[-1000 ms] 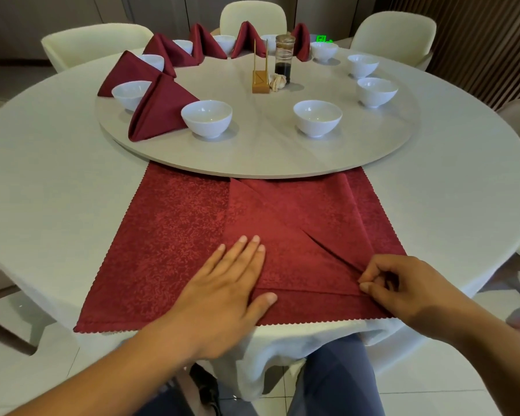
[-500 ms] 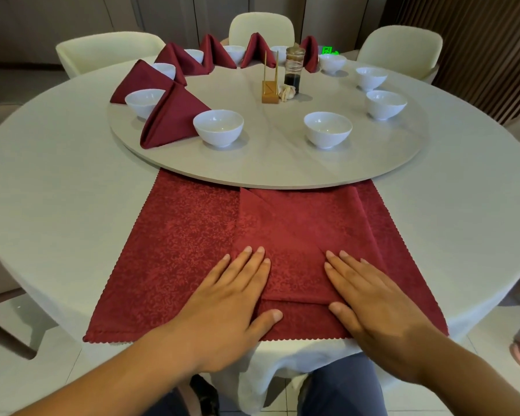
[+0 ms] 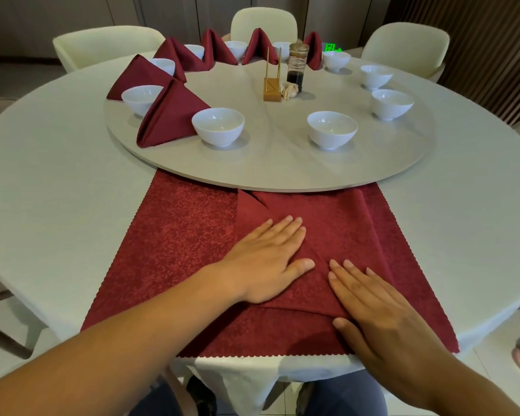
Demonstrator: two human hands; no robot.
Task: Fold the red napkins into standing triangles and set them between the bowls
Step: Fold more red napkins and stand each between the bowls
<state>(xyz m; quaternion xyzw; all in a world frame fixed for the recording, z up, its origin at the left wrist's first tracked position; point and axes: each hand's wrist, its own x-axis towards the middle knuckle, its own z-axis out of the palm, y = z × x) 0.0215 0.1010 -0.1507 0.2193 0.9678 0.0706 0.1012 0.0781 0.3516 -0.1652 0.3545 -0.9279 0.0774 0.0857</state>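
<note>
A half-folded red napkin (image 3: 327,235) is pressed flat by a left hand (image 3: 264,262) and right hand (image 3: 382,313); folded napkins (image 3: 171,115) are seen between bowls (image 3: 218,126).

- Restaurant dining room, likely a banquet or private room.
- Large round table (image 3: 57,190) under a pale cloth that hangs over the edge.
- Big round turntable (image 3: 282,166) sits in the middle of the table, the sort used for shared dishes.
- Matching white bowls (image 3: 218,127) spaced around the turntable's rim, one per place.
- Red napkins (image 3: 168,115) folded into standing triangles between some of the bowls.
- At the centre, a glass jar (image 3: 297,67) holding dark liquid, just beside a small gold stand (image 3: 272,87).
- Identical cream padded chairs (image 3: 108,45) ring the far side.
- Dark slatted wall panel (image 3: 493,40) at right; pale tiled floor (image 3: 3,376).
- Green lit sign (image 3: 332,48) glows beyond the table; its wording is unreadable.
</note>
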